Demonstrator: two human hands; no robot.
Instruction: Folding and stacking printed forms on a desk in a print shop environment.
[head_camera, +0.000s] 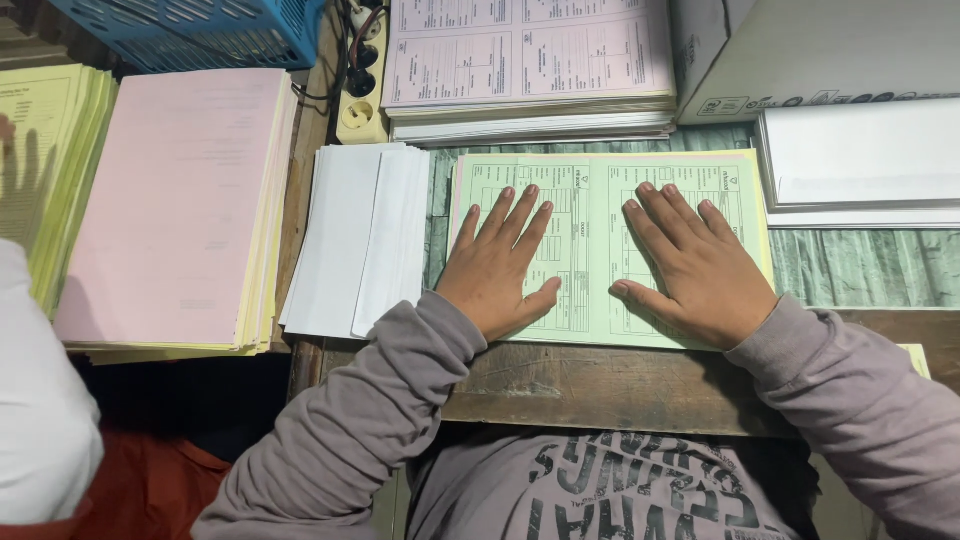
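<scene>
Wooden desk (600, 385) bears a green form (590, 250), long axis left-right, under flat, open left hand (497, 268) and right hand (697, 268).

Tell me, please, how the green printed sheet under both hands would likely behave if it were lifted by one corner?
The green sheet looks thin and lies dead flat, so it would probably droop rather than stay stiff. It seems very light: the left hand and right hand press it flat. Yellow edges underneath suggest more loose sheets, so it may slide across them.
</scene>
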